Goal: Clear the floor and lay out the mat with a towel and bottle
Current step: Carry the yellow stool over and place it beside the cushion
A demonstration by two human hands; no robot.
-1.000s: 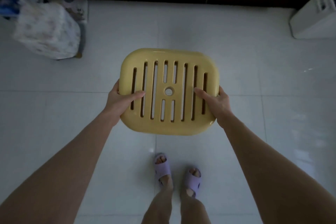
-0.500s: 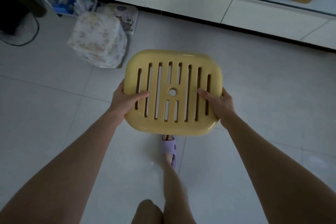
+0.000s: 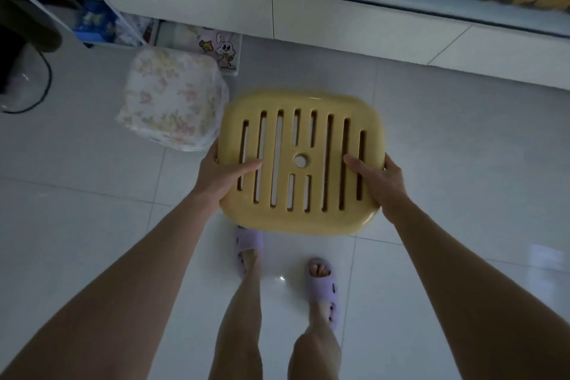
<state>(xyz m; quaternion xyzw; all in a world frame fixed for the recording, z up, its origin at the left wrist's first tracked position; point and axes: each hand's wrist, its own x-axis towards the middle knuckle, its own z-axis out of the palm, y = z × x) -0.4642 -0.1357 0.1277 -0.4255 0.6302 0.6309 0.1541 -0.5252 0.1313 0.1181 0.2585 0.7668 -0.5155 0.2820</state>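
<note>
I hold a yellow plastic stool (image 3: 300,133) with a slotted seat above the white tiled floor (image 3: 462,163), seen from the top. My left hand (image 3: 220,177) grips its left edge, thumb lying across the slots. My right hand (image 3: 377,182) grips the right edge the same way. The stool's legs are hidden under the seat. No mat, towel or bottle is in view.
A floral-covered bundle (image 3: 172,99) sits on the floor just left of the stool, a panel with a cartoon rabbit (image 3: 222,49) behind it. A low white cabinet (image 3: 339,15) runs along the far side, a shelf rack (image 3: 77,9) at far left. My feet in purple slippers (image 3: 322,290) stand below.
The view has turned and moved toward the cabinet and floral bundle, which are closer now. The stool stays held in both hands. My feet have stepped forward.
</note>
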